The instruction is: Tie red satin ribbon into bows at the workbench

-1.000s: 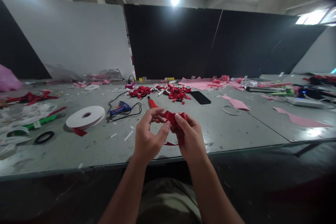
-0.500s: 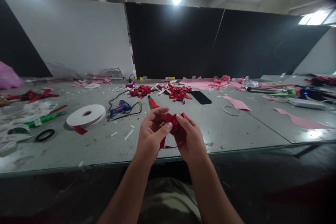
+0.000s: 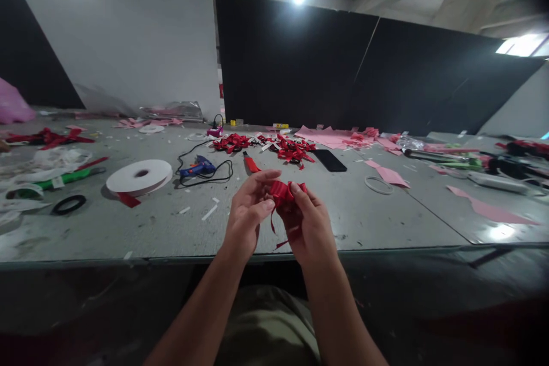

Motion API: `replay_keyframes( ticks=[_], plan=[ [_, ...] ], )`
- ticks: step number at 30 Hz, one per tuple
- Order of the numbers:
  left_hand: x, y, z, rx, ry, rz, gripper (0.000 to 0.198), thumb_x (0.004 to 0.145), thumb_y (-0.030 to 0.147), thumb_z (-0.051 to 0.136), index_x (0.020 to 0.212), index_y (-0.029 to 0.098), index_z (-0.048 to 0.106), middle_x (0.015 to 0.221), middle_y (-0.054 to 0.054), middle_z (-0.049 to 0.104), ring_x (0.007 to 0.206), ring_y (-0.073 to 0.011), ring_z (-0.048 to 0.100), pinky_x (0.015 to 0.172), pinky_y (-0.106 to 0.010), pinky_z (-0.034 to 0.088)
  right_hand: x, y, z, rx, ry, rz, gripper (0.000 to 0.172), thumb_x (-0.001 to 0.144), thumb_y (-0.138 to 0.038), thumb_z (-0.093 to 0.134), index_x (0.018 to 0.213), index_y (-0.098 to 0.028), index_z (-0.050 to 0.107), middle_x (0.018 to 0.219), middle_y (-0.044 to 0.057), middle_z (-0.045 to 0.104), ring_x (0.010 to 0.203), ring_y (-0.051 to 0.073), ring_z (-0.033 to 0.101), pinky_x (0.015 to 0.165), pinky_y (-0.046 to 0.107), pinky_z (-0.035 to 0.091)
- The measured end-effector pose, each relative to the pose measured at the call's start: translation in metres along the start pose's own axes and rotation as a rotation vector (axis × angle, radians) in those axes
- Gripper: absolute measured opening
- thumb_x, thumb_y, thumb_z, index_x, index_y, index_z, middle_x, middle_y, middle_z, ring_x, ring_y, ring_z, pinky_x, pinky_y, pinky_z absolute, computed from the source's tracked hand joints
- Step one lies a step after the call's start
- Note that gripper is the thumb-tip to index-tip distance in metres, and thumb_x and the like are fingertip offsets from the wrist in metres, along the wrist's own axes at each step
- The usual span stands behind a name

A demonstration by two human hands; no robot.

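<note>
Between my two hands, just above the table's front part, is a red ribbon bow [image 3: 281, 193] with a thin tail hanging down. My right hand [image 3: 309, 222] pinches the bow, thumb on top and fingers curled beneath it. At its other side my left hand [image 3: 251, 209] has thumb and fingertips on the loop, its upper fingers stretched over it. Just past my left fingers lies a red-handled cutter [image 3: 250, 163]. Farther back, a pile of red bows [image 3: 294, 149] covers part of the table [image 3: 369, 223].
A white ribbon spool [image 3: 139, 176], a blue glue gun [image 3: 198, 167] with its black cord and a black tape ring [image 3: 69, 205] lie to the left. Right of the bows are a black phone [image 3: 330, 160], a clear ring [image 3: 378, 185] and pink paper pieces [image 3: 489, 206].
The bow's loops show more fully between my fingers, and the ribbon tail that looped below now hangs down. The left thumb has shifted slightly down and left. The view has tilted a little.
</note>
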State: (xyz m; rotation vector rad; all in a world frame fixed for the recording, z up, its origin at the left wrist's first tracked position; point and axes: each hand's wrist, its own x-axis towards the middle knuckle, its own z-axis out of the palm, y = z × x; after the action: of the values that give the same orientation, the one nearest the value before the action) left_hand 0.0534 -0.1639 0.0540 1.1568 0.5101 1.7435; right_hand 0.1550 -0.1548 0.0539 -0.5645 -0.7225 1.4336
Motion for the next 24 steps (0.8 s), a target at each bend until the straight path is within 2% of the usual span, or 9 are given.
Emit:
replay_keyframes(
  ticks=[8, 16, 20, 24],
  plan=[
    [-0.001, -0.002, 0.003, 0.206, 0.092, 0.046, 0.030, 0.074, 0.018, 0.071, 0.104, 0.020, 0.073, 0.090, -0.004, 0.070, 0.078, -0.0138, 0.061, 0.073, -0.023, 0.049, -0.003, 0.003, 0.002, -0.097, 0.024, -0.077, 0.022, 0.073, -0.037, 0.080, 0.075, -0.019, 0.067, 0.063, -0.004, 0.058, 0.055, 0.008, 0.049, 0.053, 0.021, 0.043],
    [0.005, -0.008, 0.002, 0.200, 0.228, 0.008, 0.022, 0.078, 0.028, 0.072, 0.096, 0.017, 0.077, 0.084, -0.005, 0.073, 0.066, -0.0125, 0.061, 0.063, -0.023, 0.049, 0.001, 0.008, -0.003, -0.281, 0.043, -0.227, 0.022, 0.073, -0.038, 0.081, 0.079, -0.019, 0.071, 0.069, -0.002, 0.063, 0.059, 0.009, 0.049, 0.056, 0.023, 0.040],
    [0.006, -0.012, 0.001, 0.200, 0.214, 0.000, 0.025, 0.083, 0.034, 0.069, 0.103, 0.019, 0.073, 0.072, -0.001, 0.066, 0.053, -0.0089, 0.053, 0.050, -0.020, 0.043, 0.002, 0.009, -0.004, -0.303, 0.036, -0.264, 0.023, 0.078, -0.041, 0.077, 0.075, -0.019, 0.072, 0.063, -0.002, 0.058, 0.058, 0.010, 0.047, 0.056, 0.024, 0.038],
    [0.006, -0.019, -0.002, 0.191, 0.249, -0.054, 0.023, 0.083, 0.039, 0.070, 0.095, 0.019, 0.071, 0.065, 0.001, 0.059, 0.048, -0.0067, 0.046, 0.044, -0.017, 0.036, 0.001, 0.007, -0.006, -0.438, 0.015, -0.319, 0.028, 0.081, -0.044, 0.072, 0.071, -0.019, 0.073, 0.059, -0.001, 0.057, 0.058, 0.011, 0.050, 0.057, 0.025, 0.039]
  ],
)
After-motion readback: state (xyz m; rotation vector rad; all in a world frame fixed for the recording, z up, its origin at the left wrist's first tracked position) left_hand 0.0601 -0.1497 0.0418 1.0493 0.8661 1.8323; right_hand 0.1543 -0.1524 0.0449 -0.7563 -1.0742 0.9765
